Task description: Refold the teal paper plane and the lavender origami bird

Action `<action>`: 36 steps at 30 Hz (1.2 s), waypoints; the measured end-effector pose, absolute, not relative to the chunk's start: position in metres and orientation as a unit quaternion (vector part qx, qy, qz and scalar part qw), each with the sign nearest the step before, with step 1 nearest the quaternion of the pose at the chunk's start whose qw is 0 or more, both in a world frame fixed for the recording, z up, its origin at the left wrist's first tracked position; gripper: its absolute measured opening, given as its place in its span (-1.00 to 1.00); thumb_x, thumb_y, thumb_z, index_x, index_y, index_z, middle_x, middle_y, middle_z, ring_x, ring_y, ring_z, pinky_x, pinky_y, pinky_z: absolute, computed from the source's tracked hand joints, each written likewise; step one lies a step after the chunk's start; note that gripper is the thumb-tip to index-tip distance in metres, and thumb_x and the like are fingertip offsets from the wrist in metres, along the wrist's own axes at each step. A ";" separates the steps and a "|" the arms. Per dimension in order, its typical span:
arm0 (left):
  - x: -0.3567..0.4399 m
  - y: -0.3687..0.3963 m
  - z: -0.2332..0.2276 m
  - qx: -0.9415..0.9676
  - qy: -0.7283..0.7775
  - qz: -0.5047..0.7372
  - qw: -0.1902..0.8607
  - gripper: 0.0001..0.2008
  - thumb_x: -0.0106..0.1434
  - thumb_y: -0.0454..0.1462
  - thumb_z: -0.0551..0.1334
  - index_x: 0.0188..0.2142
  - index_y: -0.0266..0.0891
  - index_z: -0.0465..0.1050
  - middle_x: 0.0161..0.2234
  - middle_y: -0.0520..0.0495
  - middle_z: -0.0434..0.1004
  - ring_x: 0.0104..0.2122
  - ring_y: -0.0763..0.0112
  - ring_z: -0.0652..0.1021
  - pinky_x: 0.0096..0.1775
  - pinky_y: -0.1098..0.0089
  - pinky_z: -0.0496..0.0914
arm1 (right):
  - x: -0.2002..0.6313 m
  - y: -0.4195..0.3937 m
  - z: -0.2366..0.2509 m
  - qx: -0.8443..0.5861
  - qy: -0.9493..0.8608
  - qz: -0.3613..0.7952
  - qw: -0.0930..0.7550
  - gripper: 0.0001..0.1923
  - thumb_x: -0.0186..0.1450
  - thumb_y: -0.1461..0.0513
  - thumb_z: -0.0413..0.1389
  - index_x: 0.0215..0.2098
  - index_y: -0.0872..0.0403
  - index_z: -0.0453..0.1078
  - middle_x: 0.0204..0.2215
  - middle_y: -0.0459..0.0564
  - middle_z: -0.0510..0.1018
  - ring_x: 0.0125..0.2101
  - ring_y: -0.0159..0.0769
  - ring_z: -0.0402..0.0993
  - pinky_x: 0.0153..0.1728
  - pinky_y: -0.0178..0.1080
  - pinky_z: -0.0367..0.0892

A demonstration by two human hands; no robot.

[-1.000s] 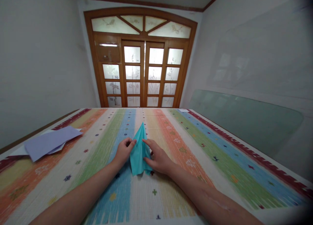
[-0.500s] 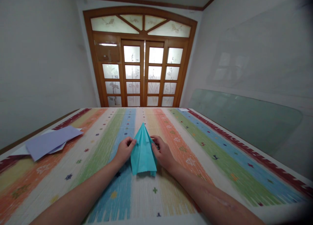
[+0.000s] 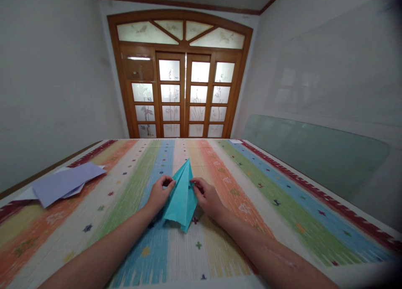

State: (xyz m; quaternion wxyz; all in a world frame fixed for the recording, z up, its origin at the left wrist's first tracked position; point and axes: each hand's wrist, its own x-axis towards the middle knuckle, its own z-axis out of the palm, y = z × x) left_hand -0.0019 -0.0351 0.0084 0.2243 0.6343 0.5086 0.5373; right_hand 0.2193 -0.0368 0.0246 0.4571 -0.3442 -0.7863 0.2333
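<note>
We pinch the teal paper plane (image 3: 181,197) between our left hand (image 3: 159,195) and right hand (image 3: 207,197), and uneven pressure could make its fold crooked.

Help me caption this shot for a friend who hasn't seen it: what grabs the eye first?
The teal folded paper, pointed away from the viewer, sits mid-frame, pinched between the left hand and the right hand. Under it spreads a mat in bright stripes. Lavender sheets lie at the far left, and a wooden glazed door fills the back wall.
</note>
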 end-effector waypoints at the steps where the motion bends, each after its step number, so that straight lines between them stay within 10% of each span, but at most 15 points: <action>1: -0.002 -0.035 0.008 0.632 0.508 0.539 0.226 -0.77 0.25 -0.10 0.20 -0.33 -0.23 0.40 -0.37 -0.05 0.48 -0.31 0.28 0.48 -0.21 0.32 0.33 | 0.219 -0.037 0.024 -0.342 -0.788 0.234 0.456 -0.77 0.36 0.26 0.00 -0.03 0.00 0.35 -0.29 -0.04 0.59 -0.33 -0.30 0.52 -0.33 -0.30 0.32; 36: -0.009 -0.045 0.029 0.642 0.546 0.531 0.094 -0.74 0.28 -0.13 0.14 -0.37 -0.23 0.52 -0.36 -0.09 0.53 -0.36 0.30 0.48 -0.30 0.38 0.30 | 0.226 -0.032 0.031 -0.429 -0.789 0.188 0.398 -0.88 0.30 0.15 0.11 -0.26 0.02 0.42 -0.40 -0.05 0.58 -0.38 -0.28 0.53 -0.37 -0.29 0.34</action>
